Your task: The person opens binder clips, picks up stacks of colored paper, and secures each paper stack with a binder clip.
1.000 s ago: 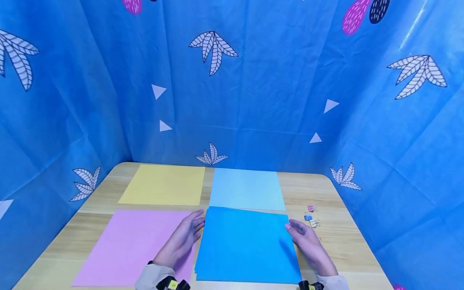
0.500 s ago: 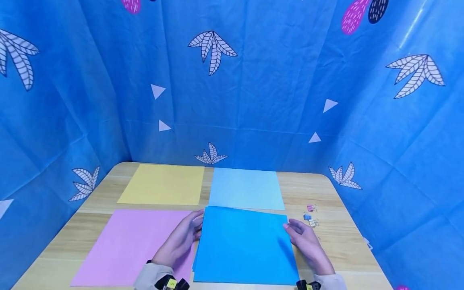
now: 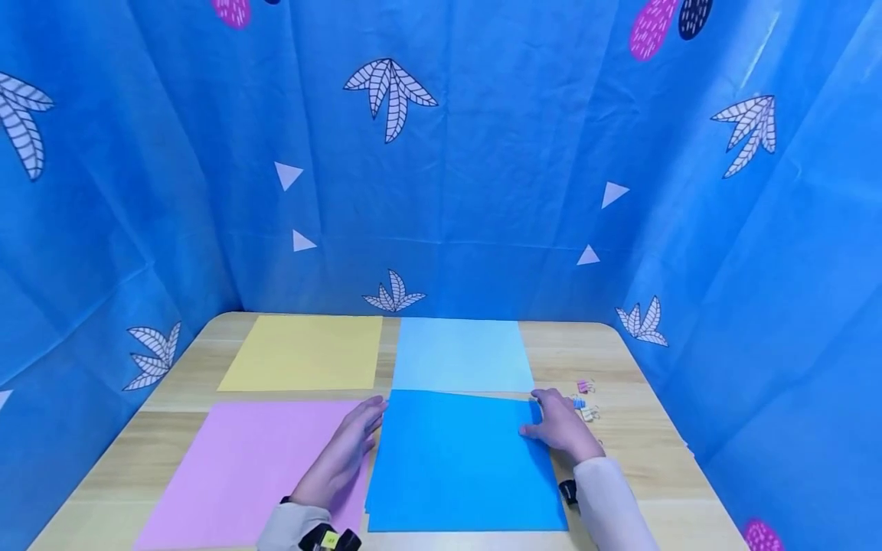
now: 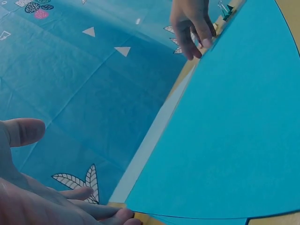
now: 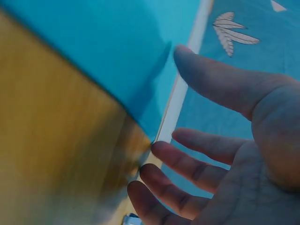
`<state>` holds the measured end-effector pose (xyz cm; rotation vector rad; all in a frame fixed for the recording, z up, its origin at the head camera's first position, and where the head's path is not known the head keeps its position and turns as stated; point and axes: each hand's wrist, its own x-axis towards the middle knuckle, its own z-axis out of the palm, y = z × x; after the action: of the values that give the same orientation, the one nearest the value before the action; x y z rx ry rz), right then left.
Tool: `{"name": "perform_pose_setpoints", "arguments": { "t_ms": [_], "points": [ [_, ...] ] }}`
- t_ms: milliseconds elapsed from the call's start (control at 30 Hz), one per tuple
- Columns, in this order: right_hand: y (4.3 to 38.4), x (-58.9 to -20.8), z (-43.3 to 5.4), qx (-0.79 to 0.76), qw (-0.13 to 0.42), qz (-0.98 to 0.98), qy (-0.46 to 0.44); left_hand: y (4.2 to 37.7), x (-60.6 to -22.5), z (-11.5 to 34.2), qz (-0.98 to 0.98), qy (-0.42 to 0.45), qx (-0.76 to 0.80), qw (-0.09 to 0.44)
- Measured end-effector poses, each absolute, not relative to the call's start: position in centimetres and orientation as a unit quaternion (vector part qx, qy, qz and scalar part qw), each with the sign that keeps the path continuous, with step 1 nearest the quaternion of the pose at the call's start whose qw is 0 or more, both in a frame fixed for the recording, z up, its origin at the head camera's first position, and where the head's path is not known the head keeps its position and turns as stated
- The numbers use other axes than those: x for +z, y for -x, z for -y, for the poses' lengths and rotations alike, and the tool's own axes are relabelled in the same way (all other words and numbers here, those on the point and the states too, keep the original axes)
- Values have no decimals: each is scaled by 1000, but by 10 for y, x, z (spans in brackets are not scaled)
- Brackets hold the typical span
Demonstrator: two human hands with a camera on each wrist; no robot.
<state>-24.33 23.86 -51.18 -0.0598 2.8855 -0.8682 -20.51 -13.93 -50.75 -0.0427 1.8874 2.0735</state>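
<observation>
Left hand (image 3: 344, 451): fingers extended, gripping nothing, fingertips just beside the left edge of the blue paper stack (image 3: 468, 467). Right hand (image 3: 561, 425): fingers loosely spread, holding nothing, at the stack's far right corner; contact uncertain. Blue paper stack: near centre of the desk (image 3: 172, 436), lower sheets peeping out at left; an uneven push could slide top sheets askew or buckle an edge. Pink paper (image 3: 241, 467): left, beneath the left hand; a dragging wrist could shift it. Binder clips (image 3: 584, 386): right, near the right hand; a sideways sweep could scatter them.
</observation>
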Motion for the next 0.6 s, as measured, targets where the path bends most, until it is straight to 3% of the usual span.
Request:
{"name": "perform_pose_setpoints", "arguments": {
  "t_ms": [600],
  "points": [
    [258, -504, -238, -239, 83, -967, 37, 200, -511, 139, -692, -6, 702, 167]
  ]
}}
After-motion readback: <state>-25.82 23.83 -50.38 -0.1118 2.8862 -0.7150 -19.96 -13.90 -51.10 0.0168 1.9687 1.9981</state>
